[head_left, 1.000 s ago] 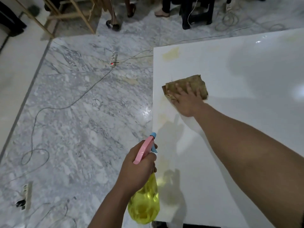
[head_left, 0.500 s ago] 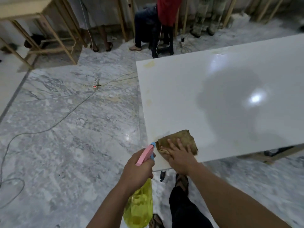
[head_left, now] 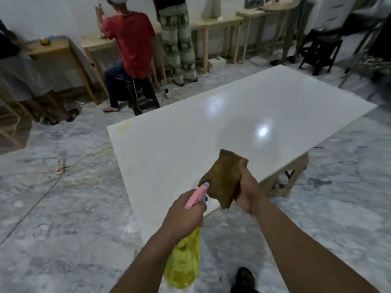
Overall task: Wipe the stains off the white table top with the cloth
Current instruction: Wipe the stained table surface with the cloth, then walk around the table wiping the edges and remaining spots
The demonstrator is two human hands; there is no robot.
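head view: half a second ago the right hand [head_left: 246, 190] pressed the cloth [head_left: 224, 178] flat on the near left corner of the tabletop [head_left: 211, 132]; now the cloth is lifted off the surface, held upright and hanging above the near edge, with the thumb on its right edge and the fingers hidden behind it. the left hand [head_left: 183, 216] is wrapped around the neck of the spray bottle [head_left: 184, 261] as before, its pink trigger head pointing at the cloth and nearly touching it. one cloth, one yellow bottle, one white tabletop, two hands. a yellowish stain [head_left: 124, 125] shows at the far left corner of the tabletop, and a faint streak runs down the left edge. beyond the far left corner a person in a red shirt [head_left: 130, 43] sits on a dark stool, another in patterned trousers [head_left: 178, 37] stands beside, at wooden benches [head_left: 218, 20] along the wall. a power strip [head_left: 59, 170] and cable lie on the marble floor [head_left: 63, 208] to the left.
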